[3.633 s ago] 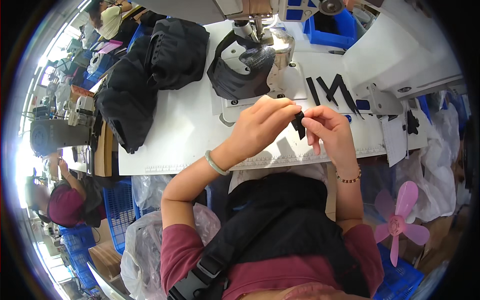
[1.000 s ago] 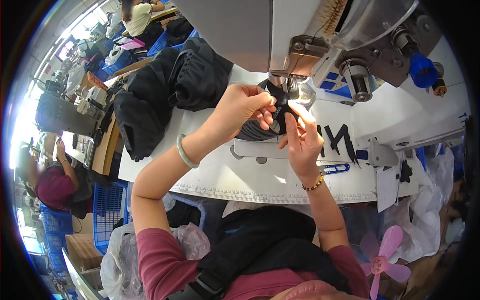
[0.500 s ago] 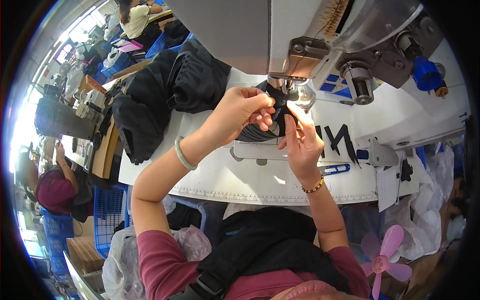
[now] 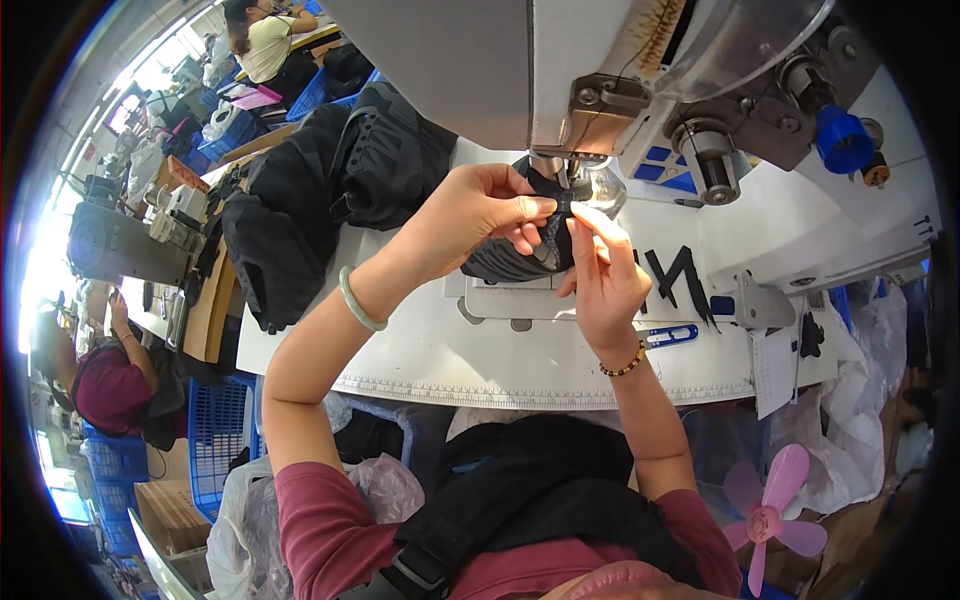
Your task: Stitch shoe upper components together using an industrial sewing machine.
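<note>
Just below the needle area of a sewing machine (image 4: 560, 165), both my hands meet over a dark fabric piece (image 4: 515, 260) lying on the machine bed. My left hand (image 4: 485, 215) is closed in a pinch, thumb and forefinger on the left end of a short black strip (image 4: 565, 203). At the strip's other end, the thumb and forefinger of my right hand (image 4: 610, 280) press together. Fingers cover most of the strip's ends. Beside my right hand lie several cut black strips (image 4: 682, 285) and blue thread snips (image 4: 670, 336).
Black bags or bundled fabric (image 4: 290, 190) are heaped on the table's left side. A ruler tape (image 4: 480, 393) runs along its front edge. A pink fan (image 4: 762, 525) stands at lower right, a blue crate (image 4: 215, 440) at left. Other people work farther off at left.
My fingertips have come closer together, and the short black strip now shows between them. My left thumb has straightened toward the right hand. The view has shifted slightly.
</note>
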Motion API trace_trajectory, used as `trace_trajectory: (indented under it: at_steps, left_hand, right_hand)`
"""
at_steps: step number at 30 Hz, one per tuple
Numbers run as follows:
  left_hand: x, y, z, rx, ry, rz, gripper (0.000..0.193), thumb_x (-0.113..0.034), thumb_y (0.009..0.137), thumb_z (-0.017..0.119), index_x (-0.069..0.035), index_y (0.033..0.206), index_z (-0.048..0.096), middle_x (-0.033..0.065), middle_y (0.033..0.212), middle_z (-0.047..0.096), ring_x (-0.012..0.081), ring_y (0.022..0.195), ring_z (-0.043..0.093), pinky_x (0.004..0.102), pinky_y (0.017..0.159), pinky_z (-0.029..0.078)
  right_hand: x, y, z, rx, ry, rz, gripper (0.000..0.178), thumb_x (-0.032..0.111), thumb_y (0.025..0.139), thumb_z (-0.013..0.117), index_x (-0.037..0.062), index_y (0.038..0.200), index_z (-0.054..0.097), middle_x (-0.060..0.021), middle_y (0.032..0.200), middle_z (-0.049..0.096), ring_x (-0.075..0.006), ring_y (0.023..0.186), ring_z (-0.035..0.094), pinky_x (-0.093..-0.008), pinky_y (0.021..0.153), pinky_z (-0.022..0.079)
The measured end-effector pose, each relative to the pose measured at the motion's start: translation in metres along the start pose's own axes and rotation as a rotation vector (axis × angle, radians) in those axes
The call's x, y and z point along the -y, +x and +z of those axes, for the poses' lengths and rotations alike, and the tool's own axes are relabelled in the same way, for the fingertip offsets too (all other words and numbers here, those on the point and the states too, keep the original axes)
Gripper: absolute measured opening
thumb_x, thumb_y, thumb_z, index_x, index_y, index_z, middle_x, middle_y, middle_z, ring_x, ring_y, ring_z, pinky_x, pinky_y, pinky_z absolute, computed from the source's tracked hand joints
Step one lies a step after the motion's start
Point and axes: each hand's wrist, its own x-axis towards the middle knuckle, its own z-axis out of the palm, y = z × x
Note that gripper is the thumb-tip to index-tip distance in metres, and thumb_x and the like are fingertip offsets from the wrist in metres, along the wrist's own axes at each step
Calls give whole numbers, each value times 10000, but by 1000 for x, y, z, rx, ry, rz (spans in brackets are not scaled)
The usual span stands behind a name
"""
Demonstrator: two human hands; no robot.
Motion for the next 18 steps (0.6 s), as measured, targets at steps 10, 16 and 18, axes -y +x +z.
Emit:
trace_trajectory:
  at_steps: [10, 16, 18]
  left_hand:
    - [-1, 9, -11, 60, -74, -44, 166, -89, 844, 634, 47, 875, 544, 112, 809, 606, 110, 642, 601, 214, 588, 532]
    - [-4, 7, -6, 40, -43, -60, 181, -93, 828, 640, 56, 862, 543, 104, 764, 602, 101, 600, 585, 208, 557, 519]
    - [-8, 5, -3, 22, 39, -67, 187, -113, 827, 641, 51, 838, 553, 84, 722, 590, 95, 583, 579, 195, 521, 494]
  right_hand:
    - [-3, 4, 4, -51, -145, 17, 211, -3, 849, 612, 0, 1059, 601, -93, 773, 652, -68, 530, 558, -193, 488, 444]
    - [-7, 1, 1, -38, -168, -49, 193, -25, 824, 631, -12, 1016, 614, -141, 854, 669, -128, 625, 629, -220, 569, 489]
    - [-7, 0, 1, -42, -173, -56, 193, -24, 824, 631, -12, 1015, 615, -140, 852, 668, -126, 624, 628, -219, 568, 489]
